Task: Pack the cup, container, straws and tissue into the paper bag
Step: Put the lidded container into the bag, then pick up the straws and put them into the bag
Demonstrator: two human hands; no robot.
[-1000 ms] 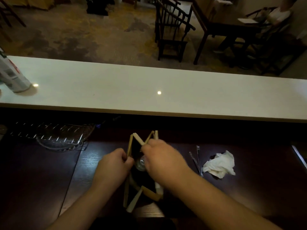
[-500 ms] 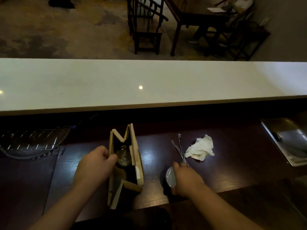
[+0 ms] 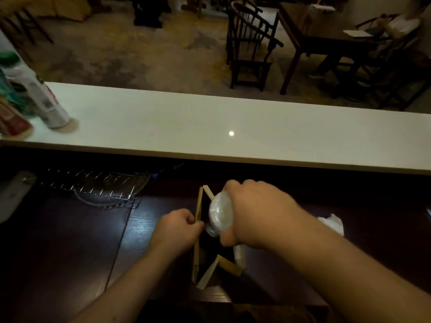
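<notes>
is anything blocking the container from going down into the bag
Nothing visible blocks it. The right hand holds the container over the paper bag, whose mouth the left hand holds open. Something clear already sits inside, partly hidden.

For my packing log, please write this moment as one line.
left hand: holds rim of brown paper bag open | right hand: holds clear plastic container over bag mouth | white crumpled tissue: on dark table

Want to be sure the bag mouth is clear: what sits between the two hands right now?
In the head view, the left hand pinches the paper bag wall; between it and the right hand are the open mouth and the clear container it holds.
</notes>
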